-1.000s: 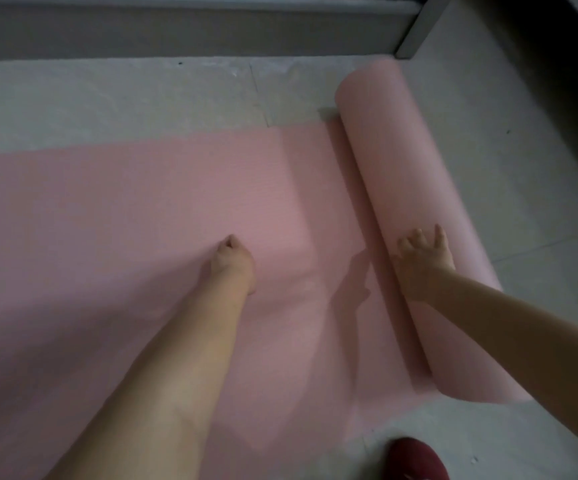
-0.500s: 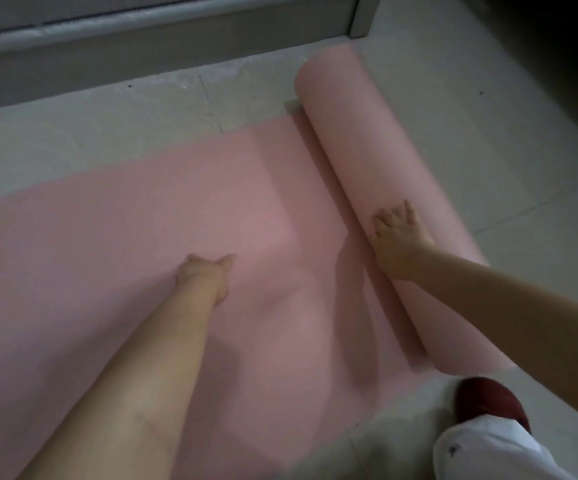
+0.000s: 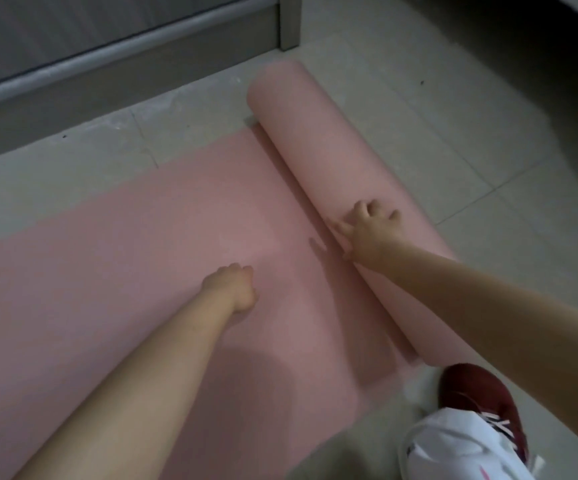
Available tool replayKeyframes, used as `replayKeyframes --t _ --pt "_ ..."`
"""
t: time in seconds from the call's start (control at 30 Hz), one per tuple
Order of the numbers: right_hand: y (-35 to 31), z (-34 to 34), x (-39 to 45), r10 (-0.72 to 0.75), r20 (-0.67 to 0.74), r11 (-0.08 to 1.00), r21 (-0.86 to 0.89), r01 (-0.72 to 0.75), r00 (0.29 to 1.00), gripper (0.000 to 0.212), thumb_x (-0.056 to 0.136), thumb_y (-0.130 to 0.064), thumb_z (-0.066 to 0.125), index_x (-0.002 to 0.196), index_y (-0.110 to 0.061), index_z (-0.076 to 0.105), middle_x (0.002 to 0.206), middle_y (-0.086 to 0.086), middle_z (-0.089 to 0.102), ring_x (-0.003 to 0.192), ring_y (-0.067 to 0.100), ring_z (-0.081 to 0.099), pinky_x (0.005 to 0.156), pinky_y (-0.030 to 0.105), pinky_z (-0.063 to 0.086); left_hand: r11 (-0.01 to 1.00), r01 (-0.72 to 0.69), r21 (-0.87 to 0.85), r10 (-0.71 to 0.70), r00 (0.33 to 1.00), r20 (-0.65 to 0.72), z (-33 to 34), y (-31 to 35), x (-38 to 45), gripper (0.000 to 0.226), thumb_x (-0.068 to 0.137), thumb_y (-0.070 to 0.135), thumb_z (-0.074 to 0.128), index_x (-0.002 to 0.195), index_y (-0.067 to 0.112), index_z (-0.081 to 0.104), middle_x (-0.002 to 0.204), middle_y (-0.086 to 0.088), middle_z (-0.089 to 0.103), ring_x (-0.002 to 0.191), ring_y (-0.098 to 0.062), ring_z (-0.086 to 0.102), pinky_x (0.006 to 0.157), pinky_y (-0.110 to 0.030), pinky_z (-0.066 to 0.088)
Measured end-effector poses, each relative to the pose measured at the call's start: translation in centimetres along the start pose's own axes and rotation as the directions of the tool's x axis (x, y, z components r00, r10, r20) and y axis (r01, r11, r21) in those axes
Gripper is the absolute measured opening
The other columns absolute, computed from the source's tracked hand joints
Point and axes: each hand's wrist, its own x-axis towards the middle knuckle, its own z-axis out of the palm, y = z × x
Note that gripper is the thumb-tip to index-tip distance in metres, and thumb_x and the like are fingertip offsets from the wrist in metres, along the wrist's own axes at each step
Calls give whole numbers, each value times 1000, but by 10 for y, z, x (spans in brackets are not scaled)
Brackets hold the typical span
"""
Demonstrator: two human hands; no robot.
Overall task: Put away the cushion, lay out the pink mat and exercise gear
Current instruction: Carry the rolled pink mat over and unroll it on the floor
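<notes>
Dim indoor light, flat and greyish – no glare anywhere. Soft shadow of right hand (image 3: 372, 233) falls leftward onto pink mat (image 3: 124, 271), so light comes from right side. Broader, fainter arm shadow darkens mat near lower centre. Upper right corner of floor (image 3: 436, 98) sinks into near black. Whole picture soft, slightly smeared – fingers lack crisp edges. Wide-angle bending visible: grey ledge (image 3: 107, 60) at top slants and curves.
</notes>
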Motion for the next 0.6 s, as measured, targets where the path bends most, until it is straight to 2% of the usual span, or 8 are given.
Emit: replayKeyframes --t 0.1,0.2,0.3,0.37,0.43,0.5,0.6 --pt "17 14 3 14 28 999 -34 -13 1000 83 82 -51 56 145 -38 4 151 23 6 140 45 7 105 64 22 1000 -9 -30 9 1000 2 -13 13 4 52 93 32 45 138 10 35 143 -15 39 130 -32 40 107 -38 37" --pt "33 19 7 21 27 998 -55 -19 999 81 85 -44 55 147 -32 3 152 28 -1 141 46 -1 107 66 15 1000 14 -13 -14 999 40 -18 25 9 56 93 33 44 142 10 31 146 -14 35 133 -31 37 110 -39 35" --pt "44 13 25 -168 -85 979 -134 156 982 58 93 -23 38 146 -13 17 155 25 -1 144 38 -5 108 68 1 1000 22 -5 -21 997 73 -22 35 14 52 92 34 46 136 8 36 141 -15 40 129 -31 40 107 -39 37" --pt "53 12 41 -313 -85 945 -123 302 946 55 93 -19 34 144 -6 20 157 15 3 146 27 -3 107 68 -4 999 32 -31 -29 996 89 -27 44 22 50 92 35 46 132 7 38 138 -16 41 128 -32 40 106 -39 38" --pt "63 14 58 -405 -43 914 -57 403 913 60 91 -25 41 145 -9 20 158 6 8 146 22 -2 105 71 -2 994 66 -86 -58 994 93 -33 55 36 54 92 35 46 135 6 33 142 -16 35 133 -31 35 109 -39 35" --pt "67 21 65 -462 -44 887 -7 462 886 63 86 -35 50 143 -18 27 158 2 8 146 22 -3 103 73 -2 985 86 -152 -74 994 80 -34 65 46 64 93 34 47 144 7 21 152 -15 21 141 -28 21 114 -38 29" --pt "73 42 75 -504 -76 856 88 509 860 53 83 -37 50 134 -24 41 159 -1 6 146 22 -7 102 73 -7 963 108 -246 -87 992 96 -30 82 62 80 91 38 51 149 12 3 157 -14 3 145 -27 8 117 -37 23"
